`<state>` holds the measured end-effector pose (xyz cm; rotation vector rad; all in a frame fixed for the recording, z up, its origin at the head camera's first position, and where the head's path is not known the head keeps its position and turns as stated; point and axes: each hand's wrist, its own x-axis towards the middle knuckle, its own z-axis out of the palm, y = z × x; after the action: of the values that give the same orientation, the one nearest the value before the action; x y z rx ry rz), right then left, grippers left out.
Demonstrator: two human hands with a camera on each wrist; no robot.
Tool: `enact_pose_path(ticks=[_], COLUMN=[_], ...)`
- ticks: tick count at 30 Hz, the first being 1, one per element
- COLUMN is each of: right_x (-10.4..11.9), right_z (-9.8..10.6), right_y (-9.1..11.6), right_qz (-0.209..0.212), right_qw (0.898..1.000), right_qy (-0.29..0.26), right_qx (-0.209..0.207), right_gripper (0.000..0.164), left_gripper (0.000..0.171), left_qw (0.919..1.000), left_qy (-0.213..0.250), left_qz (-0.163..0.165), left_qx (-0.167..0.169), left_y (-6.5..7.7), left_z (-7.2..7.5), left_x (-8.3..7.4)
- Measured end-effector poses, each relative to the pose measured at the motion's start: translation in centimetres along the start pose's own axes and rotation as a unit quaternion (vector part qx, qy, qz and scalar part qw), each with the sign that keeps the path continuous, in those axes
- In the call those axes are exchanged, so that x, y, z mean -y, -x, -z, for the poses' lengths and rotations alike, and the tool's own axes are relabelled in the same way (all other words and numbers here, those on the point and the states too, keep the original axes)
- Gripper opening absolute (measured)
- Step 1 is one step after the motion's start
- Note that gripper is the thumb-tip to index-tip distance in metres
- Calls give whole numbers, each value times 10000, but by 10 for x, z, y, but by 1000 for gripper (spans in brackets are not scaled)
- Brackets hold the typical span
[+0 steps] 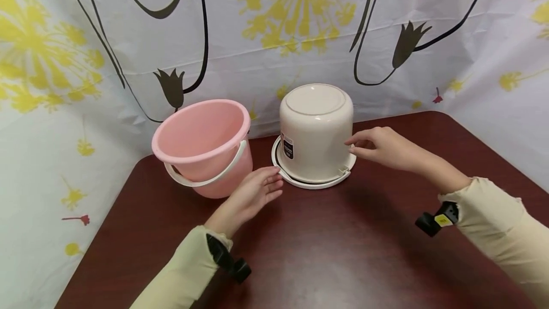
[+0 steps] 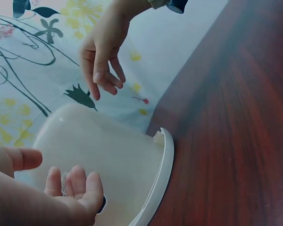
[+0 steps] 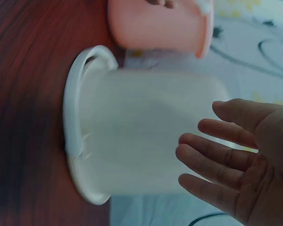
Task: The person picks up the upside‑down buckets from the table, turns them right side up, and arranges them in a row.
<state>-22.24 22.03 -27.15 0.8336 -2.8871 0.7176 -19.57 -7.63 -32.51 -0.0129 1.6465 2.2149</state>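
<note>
Cream bucket (image 1: 319, 139) already stands inverted, pink bucket (image 1: 203, 149) upright beside it, my left hand (image 1: 253, 192) and right hand (image 1: 383, 146) loosely extended, empty.

Flowered cloth (image 1: 231, 61) behind reddish-brown table (image 1: 326, 232)

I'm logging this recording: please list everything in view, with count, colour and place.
Table: 1, dark red-brown, under both buckets
Printed cloth: white with yellow and dark motifs, behind the table; number of pieces unclear
Pink bucket: 1, pink, upright, back left
Cream bucket: 1, cream, upside down, right of the pink one
Bucket handles: 2, white, one on each bucket
Label: 1, black and white, cream bucket's side
Wrist cameras: 2, black, at the cuffs
Sleeves: 2, cream, on the forearms
Left hand: 1, bare, front-left of cream bucket
Right hand: 1, bare, right of it
</note>
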Motion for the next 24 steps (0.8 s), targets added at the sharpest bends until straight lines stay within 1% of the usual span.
enact_pose_path(ticks=[2, 4, 5, 6, 7, 8, 10, 12, 13, 14, 15, 16, 17, 19, 21, 22, 23, 24], right_x=[-10, -21, -27, -32, -39, -45, -58, -70, -76, -82, -87, -92, -95, -102, -106, -108, -110, -111], right_z=[-2, -5, -6, -8, -10, -11, -15, -19, -20, -21, -23, -24, -25, -27, -30, -32, -33, -35], right_y=[-2, -6, -8, -11, -14, -16, -22, -27, -29, -31, -33, -35, -36, -39, -42, -43, -44, -46], right_qz=[-75, -146, -177, -173, -191, -177, -89, -33, -19, -4, -16, -43, -64, -114, -185, -223, -251, -282], right_qw=[10000, 9998, 9997, 9997, 9996, 9995, 9994, 9986, 9981, 9978, 9975, 9973, 9972, 9970, 9966, 9962, 9958, 9954], right_qy=[58, 161, 165, 162, 168, 179, 120, 97, 110, 126, 120, 127, 134, 72, -46, -86, -129, -160], right_qx=[9, 19, 36, 60, 111, 174, 327, 513, 599, 654, 694, 726, 736, 761, 808, 838, 869, 906], right_gripper=[27, 27, 27, 27, 26, 25, 24, 23, 23, 23, 23, 23, 23, 24, 25, 25, 25, 24], left_gripper=[20, 26, 28, 30, 30, 29, 28, 26, 26, 25, 25, 25, 25, 24, 24, 25, 25, 25], left_qw=[9996, 9968, 9937, 9890, 9819, 9714, 9453, 9177, 9035, 8908, 8798, 8657, 8501, 8106, 7701, 7528, 7404, 7302], left_qy=[-292, -794, -1109, -1465, -1871, -2340, -3205, -3879, -4163, -4390, -4568, -4774, -4976, -5467, -5926, -6109, -6238, -6350], left_qz=[-28, -119, -165, -215, -288, -403, -599, -854, -1009, -1150, -1267, -1419, -1604, -1922, -2125, -2190, -2218, -2202], left_qx=[-1, -11, -23, -49, -66, -82, -68, 39, 119, 219, 348, 496, 630, 839, 1024, 1102, 1165, 1232], left_y=[-10, -21, -26, -31, -36, -41, -50, -57, -60, -63, -66, -69, -71, -76, -80, -81, -83, -85], left_z=[-4, -7, -7, -8, -7, -7, -4, 0, 2, 4, 6, 7, 8, 8, 6, 5, 4, 2], left_x=[0, 0, 1, 2, 3, 4, 6, 8, 9, 10, 10, 11, 12, 13, 13, 13, 13, 13])
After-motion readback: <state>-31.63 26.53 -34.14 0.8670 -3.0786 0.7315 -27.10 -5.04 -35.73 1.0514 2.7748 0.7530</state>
